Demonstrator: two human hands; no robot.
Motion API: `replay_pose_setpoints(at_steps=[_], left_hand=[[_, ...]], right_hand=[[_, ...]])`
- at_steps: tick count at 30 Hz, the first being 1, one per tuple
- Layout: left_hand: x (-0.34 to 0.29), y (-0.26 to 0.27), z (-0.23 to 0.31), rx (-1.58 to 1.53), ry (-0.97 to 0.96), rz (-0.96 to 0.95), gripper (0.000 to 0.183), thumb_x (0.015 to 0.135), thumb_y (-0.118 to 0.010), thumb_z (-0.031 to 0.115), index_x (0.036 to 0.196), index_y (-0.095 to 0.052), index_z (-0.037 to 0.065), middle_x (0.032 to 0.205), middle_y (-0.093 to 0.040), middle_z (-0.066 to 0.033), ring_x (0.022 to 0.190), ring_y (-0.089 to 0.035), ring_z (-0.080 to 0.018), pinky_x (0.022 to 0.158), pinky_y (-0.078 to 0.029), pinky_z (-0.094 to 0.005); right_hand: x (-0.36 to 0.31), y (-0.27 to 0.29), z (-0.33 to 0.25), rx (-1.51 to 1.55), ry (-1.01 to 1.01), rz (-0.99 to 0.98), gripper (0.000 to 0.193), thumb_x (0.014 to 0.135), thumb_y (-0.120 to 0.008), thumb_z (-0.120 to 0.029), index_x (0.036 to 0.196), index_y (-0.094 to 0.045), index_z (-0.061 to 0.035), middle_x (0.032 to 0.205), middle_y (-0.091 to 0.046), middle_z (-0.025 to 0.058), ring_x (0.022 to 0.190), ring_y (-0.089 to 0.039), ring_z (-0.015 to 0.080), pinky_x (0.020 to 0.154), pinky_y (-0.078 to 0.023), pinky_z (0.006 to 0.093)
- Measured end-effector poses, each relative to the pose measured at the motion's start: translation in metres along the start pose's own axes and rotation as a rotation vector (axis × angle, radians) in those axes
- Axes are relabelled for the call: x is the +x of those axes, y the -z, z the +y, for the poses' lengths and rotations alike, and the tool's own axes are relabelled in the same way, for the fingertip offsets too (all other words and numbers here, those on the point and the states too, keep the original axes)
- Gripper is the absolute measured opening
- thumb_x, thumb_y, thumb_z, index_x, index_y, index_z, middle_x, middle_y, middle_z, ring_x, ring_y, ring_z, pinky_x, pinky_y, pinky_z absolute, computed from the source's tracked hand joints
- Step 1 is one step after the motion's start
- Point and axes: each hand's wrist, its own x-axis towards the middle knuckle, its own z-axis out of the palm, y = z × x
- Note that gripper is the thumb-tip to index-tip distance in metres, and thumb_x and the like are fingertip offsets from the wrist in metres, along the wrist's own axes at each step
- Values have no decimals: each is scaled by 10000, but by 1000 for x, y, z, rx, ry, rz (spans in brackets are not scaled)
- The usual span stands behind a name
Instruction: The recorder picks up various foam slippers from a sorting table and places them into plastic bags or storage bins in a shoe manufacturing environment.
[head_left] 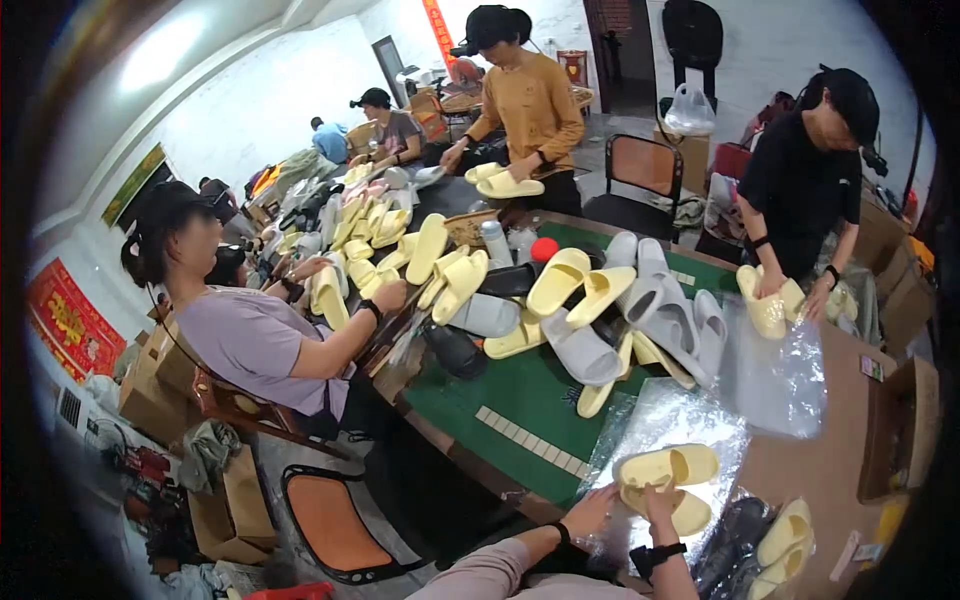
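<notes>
Slippers, a yellow pair, lying on a clear plastic bag at the near right of the green table! Right hand seems closed on the near slipper; left hand, just apart, sits by the bag's near left edge, pinching or not, can't tell. Looks like lining up for bagging; next move probably calls for lifting the bag's mouth.

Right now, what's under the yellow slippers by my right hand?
Shiny plastic lies under the yellow slippers, showing around them; your right hand touches them. The area directly beneath them is covered, so I can't see what's there.
</notes>
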Motion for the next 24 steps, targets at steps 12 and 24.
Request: replay_pose_setpoints(at_steps=[12, 24], left_hand=[[-6, -3, -14, 167, -297, 102, 447, 807, -463, 163, 1201, -483, -46, 1391, -295, -194, 1291, -277, -346, 1074, -231, -417], [-16, -11, -36, -33, -468, -77, 408, 812, -469, 209, 1190, -541, 74, 1409, -278, -195, 1306, -258, -346, 1081, -216, -426]], right_hand=[[16, -17, -4, -521, -160, 451, 662, 855, -514, -375, 1389, -250, -87, 1283, -356, 314, 1142, -407, 430, 956, -334, 466], [47, -3, 39, -1326, -59, 288, 375, 870, -478, -248, 1191, -500, -54, 1068, -561, 178, 916, -553, 348, 803, -429, 446]])
